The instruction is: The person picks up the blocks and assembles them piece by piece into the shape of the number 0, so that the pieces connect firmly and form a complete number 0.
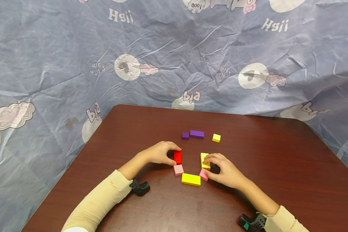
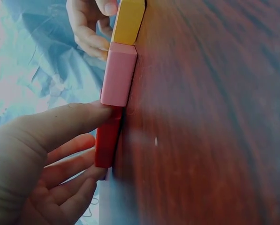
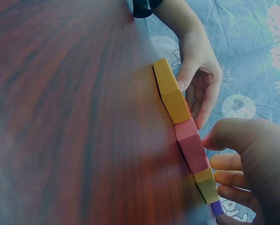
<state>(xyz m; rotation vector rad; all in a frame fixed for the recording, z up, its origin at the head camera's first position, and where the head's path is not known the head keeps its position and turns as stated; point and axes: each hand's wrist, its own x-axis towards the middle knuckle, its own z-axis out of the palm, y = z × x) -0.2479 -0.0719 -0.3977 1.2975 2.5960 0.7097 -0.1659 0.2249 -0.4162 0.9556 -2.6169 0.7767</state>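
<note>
In the head view my left hand [image 1: 160, 153] holds a red block [image 1: 178, 157] lying on the table, thumb at its near end and fingertips at its far end. A pink block [image 1: 178, 170] adjoins its near end. My right hand [image 1: 224, 170] has its thumb at a second pink block [image 1: 203, 174] and its fingers by a yellow block [image 1: 203, 159]; contact there is partly hidden. Between the pink blocks lies a long yellow block [image 1: 190, 179]. In the right wrist view, the right thumb rests beside the pink block [image 3: 192, 145], fingers loosely bent.
Farther back on the brown table [image 1: 264, 151] lie a small dark purple block [image 1: 185, 135], a longer purple block [image 1: 197, 134] and a small yellow block [image 1: 216, 138]. A blue-grey printed cloth [image 1: 174, 42] hangs behind the table. Each wrist wears a black strap device [image 1: 140, 187].
</note>
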